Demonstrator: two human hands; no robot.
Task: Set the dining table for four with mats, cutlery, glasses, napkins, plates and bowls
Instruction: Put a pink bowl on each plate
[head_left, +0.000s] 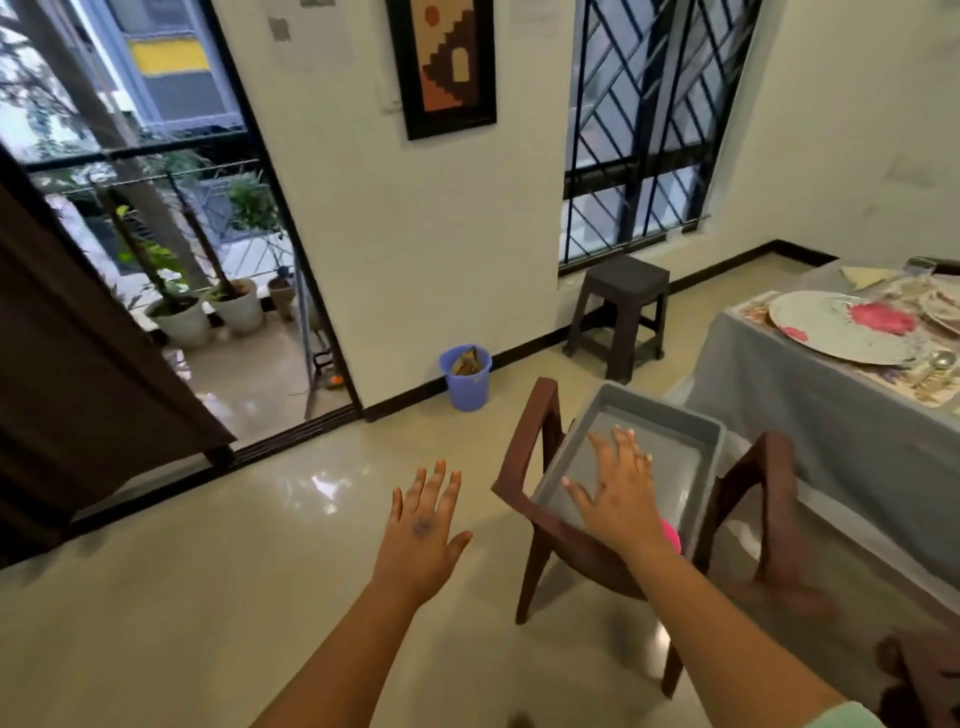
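The dining table (810, 410), under a grey cloth, is at the right edge. On it lies a large white plate with pink flowers (847, 327) on a patterned mat (914, 384), with a folded napkin (865, 277) and a glass (919, 267) behind and a spoon (943, 359) beside the plate. A grey tray (691, 431) sits on a brown wooden chair (535, 457). My right hand (621, 496) is spread flat over the tray, holding nothing. My left hand (423, 530) hangs open over the floor, fingers spread. Something pink (671, 538) shows under my right wrist.
A dark plastic stool (623, 312) stands under the barred window. A blue bin (466, 376) sits against the wall. An open balcony door with potted plants (208, 312) is at the left. The shiny floor (234, 597) stretches in front of the chair.
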